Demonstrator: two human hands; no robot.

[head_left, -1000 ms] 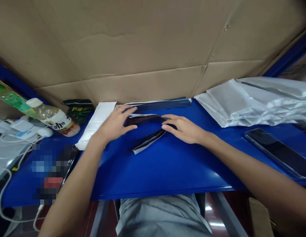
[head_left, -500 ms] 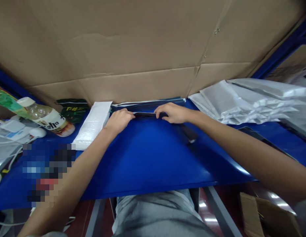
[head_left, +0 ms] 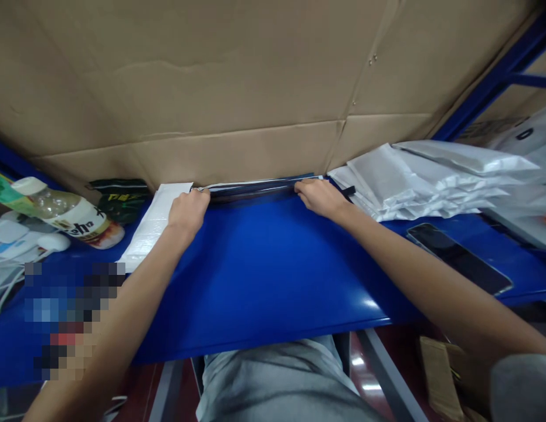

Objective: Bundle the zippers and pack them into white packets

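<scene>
A thin dark strip [head_left: 255, 194], blurred, stretches between my two hands at the back of the blue table [head_left: 264, 281]. My left hand [head_left: 190, 210] is closed on its left end, beside a white padded packet [head_left: 152, 225]. On the right, my right hand [head_left: 319, 196] has its fingers closed on the other end, and a short dark piece sticks out past it. Behind the strip, flat dark and white sheets [head_left: 290, 180] lie along the cardboard wall.
Cardboard [head_left: 237, 76] walls the back. At the left are a drink bottle [head_left: 79, 217], a dark green pouch [head_left: 121, 199] and white cabled devices [head_left: 21, 237]. White packets [head_left: 413, 181] are piled at the right, near a phone [head_left: 460, 258]. An open box [head_left: 440, 375] is below.
My hands have moved apart, left hand leftward and right hand slightly right and back, with the dark strip stretched between them. The view has shifted slightly, showing more of the phone.
</scene>
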